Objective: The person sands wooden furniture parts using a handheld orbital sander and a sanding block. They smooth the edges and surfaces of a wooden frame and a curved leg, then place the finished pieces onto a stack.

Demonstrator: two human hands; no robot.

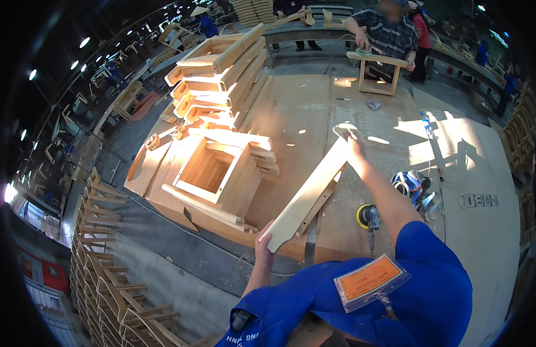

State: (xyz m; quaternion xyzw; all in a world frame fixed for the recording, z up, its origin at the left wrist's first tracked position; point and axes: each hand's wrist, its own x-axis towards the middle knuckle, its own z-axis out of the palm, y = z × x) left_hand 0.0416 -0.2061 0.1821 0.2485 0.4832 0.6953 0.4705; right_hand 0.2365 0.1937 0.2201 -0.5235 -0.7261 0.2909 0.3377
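I hold a long pale wooden rail (308, 194) slantwise above the bench (302, 110), one end near me on the left, the other far and to the right. My left hand (264, 247) has its fingers closed round the near end, where the rail widens into a curved foot. My right hand (353, 140) is stretched out to the far end and rests on top of it; whether those fingers are curled under or lying flat I cannot tell.

Just right of the rail, near me, a yellow sander (368, 217) lies on the bench, with a coiled hose (415, 185) a little farther right. Left of the rail sits an open square frame (213, 170), touching a stack of similar frames (219, 81) beyond it. A round tapered leg (201, 209) lies along the bench's near-left edge.

At the far side another person (386, 34) bends over a small stool frame (378, 72). Chair frames (109, 277) are stacked on the floor at my near left.
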